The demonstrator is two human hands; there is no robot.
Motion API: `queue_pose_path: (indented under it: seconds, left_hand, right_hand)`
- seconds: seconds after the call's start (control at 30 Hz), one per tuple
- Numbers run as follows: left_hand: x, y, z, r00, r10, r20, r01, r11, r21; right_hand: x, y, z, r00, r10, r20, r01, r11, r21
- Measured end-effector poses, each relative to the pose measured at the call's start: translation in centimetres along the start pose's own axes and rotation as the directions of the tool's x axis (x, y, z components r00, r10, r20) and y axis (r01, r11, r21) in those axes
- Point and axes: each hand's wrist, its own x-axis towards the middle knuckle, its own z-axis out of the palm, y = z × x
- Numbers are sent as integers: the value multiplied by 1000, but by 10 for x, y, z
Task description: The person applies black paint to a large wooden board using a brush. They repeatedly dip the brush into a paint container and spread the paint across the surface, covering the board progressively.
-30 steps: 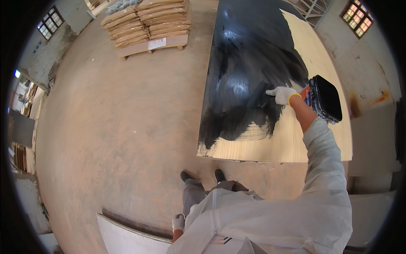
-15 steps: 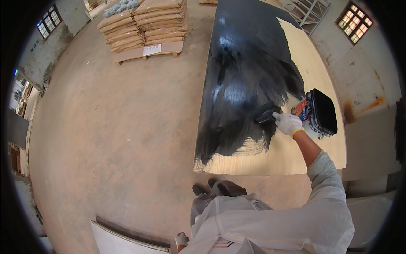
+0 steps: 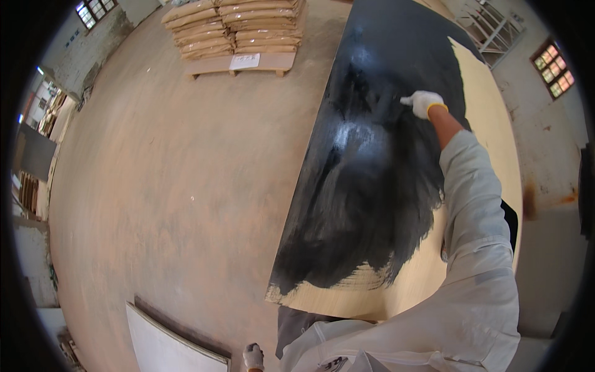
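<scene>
A large plywood sheet lies flat in front of me, most of it coated in wet black paint; bare wood shows along the right side and the near edge. My right hand, in a white glove, reaches far over the sheet and grips a brush whose dark head rests on the black area. My left hand, also gloved, hangs low by my body near a white panel; its fingers are too small to read. A black paint tray peeks out behind my right sleeve.
A pallet stacked with tan sacks stands at the far end of the concrete floor. A white panel lies on the floor at lower left. A metal rack and windows line the far right wall.
My right hand has swept the brush from the right-middle of the sheet, beside the tray, out to the far part of the black area. The arm now covers most of the tray.
</scene>
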Motion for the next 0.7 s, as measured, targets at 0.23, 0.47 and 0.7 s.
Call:
queue_pose_path:
  seconds: [0.23,0.47,0.7]
  left_hand:
    - [-66,-77,5,1000,-15,27,6,944,331]
    - [-43,-71,22,996,-32,-77,37,997,67]
    - [-26,-42,56,990,130,-54,-138,973,-184]
  right_hand:
    - [95,-27,-33,997,-37,-69,39,999,35]
    - [34,-82,-46,870,-491,39,489,853,-183]
    - [-106,-181,-46,622,-749,227,770,535,-348]
